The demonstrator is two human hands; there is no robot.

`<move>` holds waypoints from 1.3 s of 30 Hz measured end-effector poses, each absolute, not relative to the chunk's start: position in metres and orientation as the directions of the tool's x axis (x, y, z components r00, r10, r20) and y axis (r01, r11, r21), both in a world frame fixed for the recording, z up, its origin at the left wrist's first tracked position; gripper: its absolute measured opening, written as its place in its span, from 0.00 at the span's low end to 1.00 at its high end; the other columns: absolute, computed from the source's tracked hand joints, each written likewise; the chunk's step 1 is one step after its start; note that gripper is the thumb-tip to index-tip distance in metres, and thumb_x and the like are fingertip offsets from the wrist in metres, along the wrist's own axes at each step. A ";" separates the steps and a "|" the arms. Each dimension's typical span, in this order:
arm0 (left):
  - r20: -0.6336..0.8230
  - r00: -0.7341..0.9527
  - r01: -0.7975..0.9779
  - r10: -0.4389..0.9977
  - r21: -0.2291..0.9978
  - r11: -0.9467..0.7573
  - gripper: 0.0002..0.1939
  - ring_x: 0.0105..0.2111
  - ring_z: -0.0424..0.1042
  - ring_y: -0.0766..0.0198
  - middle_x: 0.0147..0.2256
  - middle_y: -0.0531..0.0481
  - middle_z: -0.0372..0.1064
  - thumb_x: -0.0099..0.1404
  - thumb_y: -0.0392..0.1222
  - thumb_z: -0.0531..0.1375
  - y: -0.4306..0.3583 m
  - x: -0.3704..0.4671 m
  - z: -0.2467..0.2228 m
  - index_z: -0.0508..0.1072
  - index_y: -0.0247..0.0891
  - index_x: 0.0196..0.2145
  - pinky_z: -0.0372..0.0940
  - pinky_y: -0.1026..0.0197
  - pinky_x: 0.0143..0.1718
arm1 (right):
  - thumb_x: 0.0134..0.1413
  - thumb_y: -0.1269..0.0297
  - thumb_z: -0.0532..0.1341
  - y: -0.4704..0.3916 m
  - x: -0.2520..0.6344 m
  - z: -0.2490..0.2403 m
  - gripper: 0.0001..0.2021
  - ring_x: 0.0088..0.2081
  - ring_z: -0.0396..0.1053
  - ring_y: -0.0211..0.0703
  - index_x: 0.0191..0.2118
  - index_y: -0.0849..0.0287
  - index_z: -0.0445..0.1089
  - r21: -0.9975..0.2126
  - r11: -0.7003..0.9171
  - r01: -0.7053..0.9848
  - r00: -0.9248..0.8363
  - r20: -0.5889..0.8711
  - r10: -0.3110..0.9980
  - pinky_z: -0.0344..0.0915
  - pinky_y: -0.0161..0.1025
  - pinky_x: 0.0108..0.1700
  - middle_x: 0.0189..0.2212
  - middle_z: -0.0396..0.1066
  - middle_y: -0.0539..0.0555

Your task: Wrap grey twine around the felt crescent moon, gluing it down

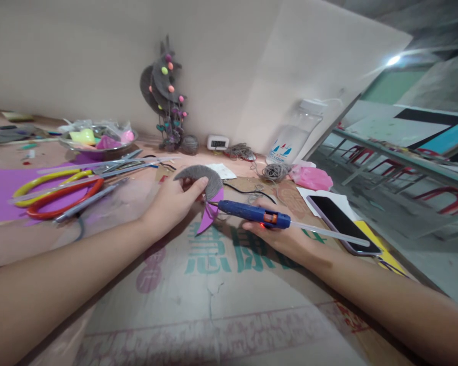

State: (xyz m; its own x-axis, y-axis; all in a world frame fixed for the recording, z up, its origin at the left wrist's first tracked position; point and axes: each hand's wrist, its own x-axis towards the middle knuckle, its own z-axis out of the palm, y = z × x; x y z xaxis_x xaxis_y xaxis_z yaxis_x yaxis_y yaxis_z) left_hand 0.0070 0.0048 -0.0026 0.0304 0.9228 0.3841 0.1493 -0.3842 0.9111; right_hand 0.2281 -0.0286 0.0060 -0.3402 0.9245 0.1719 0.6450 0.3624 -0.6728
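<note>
My left hand [183, 195] pinches a grey crescent shape [208, 179], which looks wrapped in yarn. A piece of purple felt or paper [208, 217] hangs along its lower end. In my right hand [277, 231] is a blue hot glue gun [248, 211], its nozzle pointing left and meeting the purple piece near my left fingertips. A clear glue stick [332, 234] juts out of the gun's back end, and a small red light glows beneath its body. Whether glue is coming out cannot be made out.
Printed cardboard [213, 305] covers the table. At left lie scissors [61, 195] and a metal bowl [99, 150] of craft bits. A decorated crescent [158, 84] leans on the wall near a timer [218, 143]. At right are a bottle [295, 134], yarn [277, 172] and a phone [343, 223].
</note>
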 end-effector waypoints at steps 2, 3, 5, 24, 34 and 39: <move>0.393 0.043 0.140 0.918 0.908 -0.395 0.08 0.26 0.66 0.67 0.23 0.54 0.66 0.60 0.36 0.57 0.005 0.007 -0.003 0.67 0.37 0.24 0.62 0.65 0.31 | 0.48 0.50 0.62 -0.029 0.229 0.004 0.15 0.26 0.60 0.36 0.29 0.58 0.65 -0.667 0.362 0.651 -0.341 0.170 0.925 0.54 0.34 0.27 0.22 0.62 0.47; 0.399 0.051 0.135 0.916 0.906 -0.402 0.08 0.26 0.66 0.67 0.24 0.54 0.66 0.60 0.36 0.57 0.005 0.008 -0.003 0.67 0.37 0.24 0.62 0.65 0.30 | 0.49 0.50 0.62 -0.029 0.229 0.003 0.15 0.26 0.59 0.36 0.29 0.58 0.64 -0.663 0.362 0.655 -0.337 0.171 0.926 0.54 0.34 0.26 0.22 0.62 0.47; 0.396 0.060 0.128 0.916 0.907 -0.401 0.08 0.25 0.65 0.68 0.24 0.54 0.66 0.60 0.36 0.57 0.005 0.008 -0.003 0.66 0.36 0.24 0.62 0.65 0.28 | 0.49 0.49 0.61 -0.028 0.230 0.003 0.15 0.26 0.60 0.36 0.29 0.58 0.64 -0.652 0.365 0.665 -0.337 0.174 0.925 0.54 0.34 0.27 0.23 0.63 0.47; 0.335 0.072 0.109 0.939 0.934 -0.341 0.08 0.24 0.65 0.66 0.21 0.55 0.63 0.59 0.41 0.58 0.003 0.008 -0.002 0.67 0.37 0.24 0.60 0.65 0.28 | 0.48 0.54 0.62 -0.029 0.227 0.007 0.12 0.27 0.62 0.38 0.27 0.57 0.64 -0.614 0.377 0.694 -0.345 0.176 0.922 0.56 0.34 0.27 0.23 0.64 0.48; 0.325 0.081 0.105 0.942 0.937 -0.332 0.10 0.23 0.64 0.66 0.20 0.55 0.63 0.60 0.42 0.58 0.006 0.006 -0.005 0.66 0.37 0.23 0.59 0.65 0.27 | 0.49 0.50 0.61 -0.028 0.229 0.004 0.15 0.25 0.60 0.36 0.27 0.57 0.64 -0.632 0.377 0.677 -0.332 0.194 0.923 0.54 0.34 0.26 0.23 0.63 0.47; 0.300 0.085 0.108 0.950 0.945 -0.308 0.11 0.24 0.64 0.66 0.21 0.54 0.64 0.60 0.43 0.58 0.007 0.006 -0.004 0.67 0.37 0.23 0.60 0.65 0.28 | 0.49 0.53 0.62 -0.028 0.229 0.004 0.13 0.25 0.60 0.36 0.27 0.57 0.64 -0.674 0.354 0.649 -0.322 0.178 0.930 0.55 0.33 0.26 0.23 0.63 0.47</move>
State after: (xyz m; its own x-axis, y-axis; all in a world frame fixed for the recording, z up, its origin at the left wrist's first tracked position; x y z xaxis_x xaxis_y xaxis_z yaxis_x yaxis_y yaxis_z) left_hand 0.0061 0.0066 -0.0041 0.0851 0.9503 0.2995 0.1085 -0.3077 0.9453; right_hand 0.2293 -0.0279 0.0038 -0.3224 0.9298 0.1777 0.6490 0.3538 -0.6736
